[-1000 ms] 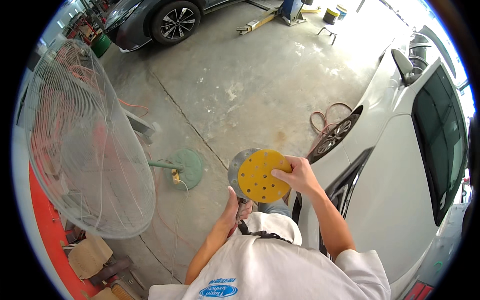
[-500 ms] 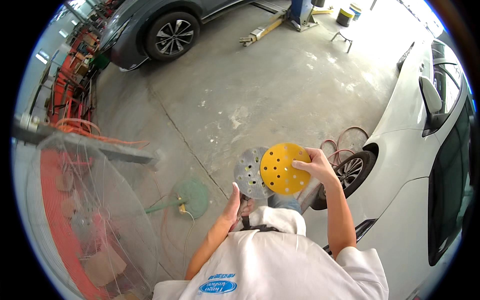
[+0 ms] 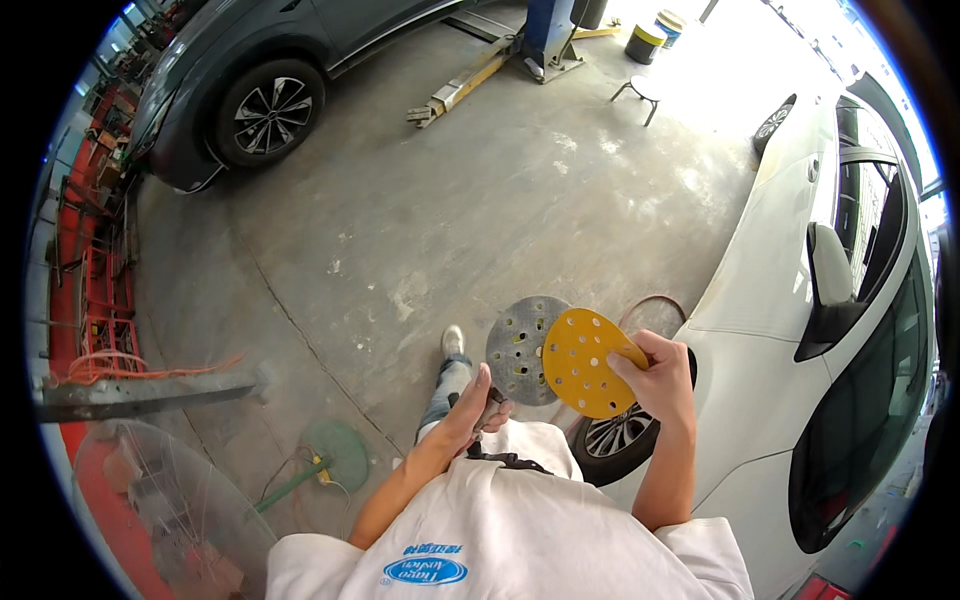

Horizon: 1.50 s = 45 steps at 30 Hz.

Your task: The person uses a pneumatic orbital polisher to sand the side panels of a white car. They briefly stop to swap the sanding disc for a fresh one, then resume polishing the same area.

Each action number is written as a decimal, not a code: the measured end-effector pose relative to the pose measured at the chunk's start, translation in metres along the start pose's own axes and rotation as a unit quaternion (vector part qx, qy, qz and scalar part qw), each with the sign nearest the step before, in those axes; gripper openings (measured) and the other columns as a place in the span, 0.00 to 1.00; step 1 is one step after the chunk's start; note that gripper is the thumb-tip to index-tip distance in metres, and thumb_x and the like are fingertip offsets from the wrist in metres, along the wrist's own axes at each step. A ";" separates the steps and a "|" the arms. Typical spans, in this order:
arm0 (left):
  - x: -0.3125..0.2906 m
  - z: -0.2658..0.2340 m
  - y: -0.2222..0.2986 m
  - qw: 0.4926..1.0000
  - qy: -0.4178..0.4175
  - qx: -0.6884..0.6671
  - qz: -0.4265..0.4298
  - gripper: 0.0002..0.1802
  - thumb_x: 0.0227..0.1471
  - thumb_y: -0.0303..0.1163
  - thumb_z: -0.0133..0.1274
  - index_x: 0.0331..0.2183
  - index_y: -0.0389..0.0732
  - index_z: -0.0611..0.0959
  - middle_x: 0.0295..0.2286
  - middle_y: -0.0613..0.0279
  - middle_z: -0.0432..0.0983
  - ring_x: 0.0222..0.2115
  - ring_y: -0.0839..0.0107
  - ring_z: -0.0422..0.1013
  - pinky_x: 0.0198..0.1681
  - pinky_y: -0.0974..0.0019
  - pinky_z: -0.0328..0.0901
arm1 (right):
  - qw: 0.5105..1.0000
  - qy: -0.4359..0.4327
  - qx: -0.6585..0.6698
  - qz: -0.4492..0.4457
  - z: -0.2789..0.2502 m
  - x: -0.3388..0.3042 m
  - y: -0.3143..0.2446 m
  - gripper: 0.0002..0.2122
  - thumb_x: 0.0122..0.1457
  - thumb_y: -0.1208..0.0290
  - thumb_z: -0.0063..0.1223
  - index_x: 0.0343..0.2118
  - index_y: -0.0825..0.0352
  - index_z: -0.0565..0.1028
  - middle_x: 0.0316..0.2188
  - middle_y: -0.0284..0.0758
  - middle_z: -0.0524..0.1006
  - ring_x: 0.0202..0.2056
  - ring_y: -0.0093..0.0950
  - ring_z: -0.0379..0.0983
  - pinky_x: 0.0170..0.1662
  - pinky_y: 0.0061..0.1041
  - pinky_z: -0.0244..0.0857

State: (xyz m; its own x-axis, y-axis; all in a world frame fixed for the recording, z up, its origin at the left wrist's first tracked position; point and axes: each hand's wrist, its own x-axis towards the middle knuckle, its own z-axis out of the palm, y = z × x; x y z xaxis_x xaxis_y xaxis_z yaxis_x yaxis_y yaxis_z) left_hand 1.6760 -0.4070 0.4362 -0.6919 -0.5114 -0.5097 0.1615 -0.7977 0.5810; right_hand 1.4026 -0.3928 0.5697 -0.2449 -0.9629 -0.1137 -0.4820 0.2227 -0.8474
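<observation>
A yellow sanding disc (image 3: 588, 368) with many small holes is pinched at its right edge between the thumb and fingers of my right hand (image 3: 660, 378). It is slightly bent and overlaps the right side of a round grey perforated pad (image 3: 518, 345). The pad faces up and appears to belong to a sander, whose dark handle (image 3: 492, 408) my left hand (image 3: 470, 412) grips. Most of the sander's body is hidden behind the pad and my left hand.
At my right stands a white car (image 3: 750, 330), its front wheel close by. A grey car (image 3: 240, 60) is at the far left, near a blue lift post (image 3: 550, 35). A small stool (image 3: 637, 92), a caged fan (image 3: 160, 510) and a green round base (image 3: 335, 455) stand around.
My view has shifted, and my left foot now shows ahead. The yellow disc has tilted and moved slightly right and down against the grey pad, still in my right hand.
</observation>
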 end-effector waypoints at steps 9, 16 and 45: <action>0.171 -0.027 0.148 0.993 -0.043 0.032 -0.103 0.41 0.52 0.77 0.38 0.42 0.47 0.71 0.21 0.70 0.65 0.15 0.82 0.59 0.15 0.77 0.51 | 0.964 0.077 0.252 0.042 -0.024 0.182 -0.006 0.05 0.54 0.81 0.62 0.33 0.74 0.79 0.27 0.32 0.81 0.28 0.18 0.76 0.30 0.19 0.69; 0.263 -0.016 0.273 0.975 -0.123 0.086 -0.166 0.44 0.54 0.77 0.27 0.44 0.45 0.72 0.22 0.72 0.63 0.17 0.85 0.56 0.17 0.81 0.52 | 0.917 0.074 0.369 0.129 -0.010 0.305 0.016 0.08 0.55 0.78 0.64 0.37 0.73 0.80 0.29 0.31 0.81 0.30 0.18 0.76 0.34 0.20 0.71; 0.700 0.108 0.529 0.967 -0.103 0.127 -0.196 0.48 0.46 0.84 0.27 0.31 0.46 0.74 0.18 0.74 0.64 0.12 0.84 0.57 0.14 0.79 0.52 | 0.972 0.101 0.110 0.184 -0.235 0.763 0.092 0.16 0.50 0.66 0.68 0.36 0.73 0.80 0.27 0.36 0.82 0.29 0.21 0.77 0.36 0.25 0.73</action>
State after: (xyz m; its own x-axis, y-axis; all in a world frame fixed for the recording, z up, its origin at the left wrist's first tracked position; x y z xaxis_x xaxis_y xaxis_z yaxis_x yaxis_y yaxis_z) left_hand 1.2009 -1.1522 0.4557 -0.7941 -0.0907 -0.6010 -0.3020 -0.7992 0.5197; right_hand 0.9734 -1.0712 0.5273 -0.5368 -0.7697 -0.3456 -0.1443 0.4874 -0.8612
